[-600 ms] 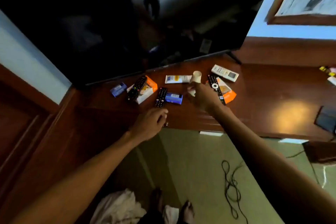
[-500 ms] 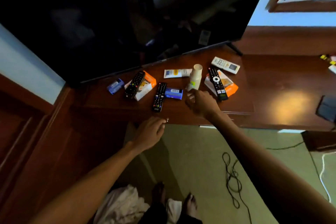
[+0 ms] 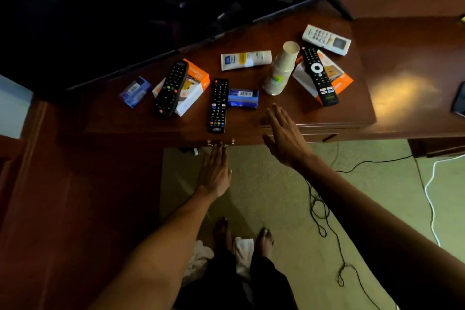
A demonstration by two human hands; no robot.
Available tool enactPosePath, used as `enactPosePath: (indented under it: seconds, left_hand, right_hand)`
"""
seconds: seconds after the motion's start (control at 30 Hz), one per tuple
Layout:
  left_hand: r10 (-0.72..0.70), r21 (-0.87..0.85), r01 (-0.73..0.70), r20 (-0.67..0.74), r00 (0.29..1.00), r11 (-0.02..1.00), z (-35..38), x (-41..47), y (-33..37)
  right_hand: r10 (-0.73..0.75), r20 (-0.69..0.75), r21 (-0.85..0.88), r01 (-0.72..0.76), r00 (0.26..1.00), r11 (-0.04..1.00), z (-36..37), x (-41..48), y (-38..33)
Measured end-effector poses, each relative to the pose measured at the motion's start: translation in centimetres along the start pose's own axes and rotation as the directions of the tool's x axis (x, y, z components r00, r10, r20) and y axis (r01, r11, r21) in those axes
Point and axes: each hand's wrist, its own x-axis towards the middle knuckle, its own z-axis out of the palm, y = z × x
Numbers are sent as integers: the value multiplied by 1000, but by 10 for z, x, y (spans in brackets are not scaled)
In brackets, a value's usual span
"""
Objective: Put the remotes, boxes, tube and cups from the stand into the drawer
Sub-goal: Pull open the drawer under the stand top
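- Four remotes: three black [image 3: 171, 88] [image 3: 218, 106] [image 3: 319, 74], one white [image 3: 326, 39]
- Four boxes: two orange-and-white [image 3: 195, 88] [image 3: 337, 78], two blue [image 3: 135, 91] [image 3: 243, 98]
- One tube [image 3: 246, 60]
- One stack of cups [image 3: 280, 69]
- Two hands [image 3: 214, 171] [image 3: 284, 138]

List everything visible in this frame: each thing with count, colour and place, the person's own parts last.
Black remotes: 3, on the stand; two lie on orange boxes.
White remote: 1, stand's back right.
Orange-and-white boxes: 2, under the outer black remotes.
Blue boxes: 2, one centre, one far left.
Tube: 1, white with yellow, behind centre.
Cups: cream stack, tilted, right of the tube.
TV: 1, black, behind the items.
Cables: black and white, on the green floor.
Drawer handle: metal, on the stand's front edge.
Left hand: open, fingertips at the handle.
Right hand: open, empty, near the cups.
Feet: 2, bare, on the floor.
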Motion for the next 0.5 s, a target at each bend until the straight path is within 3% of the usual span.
enactPosePath:
  seconds: [0.5]
  left_hand:
    - [-9, 9, 10, -84, 996, 1000, 10, -13, 9]
  right_hand:
    - [-80, 34, -159, 85, 996, 984, 36, 7, 21]
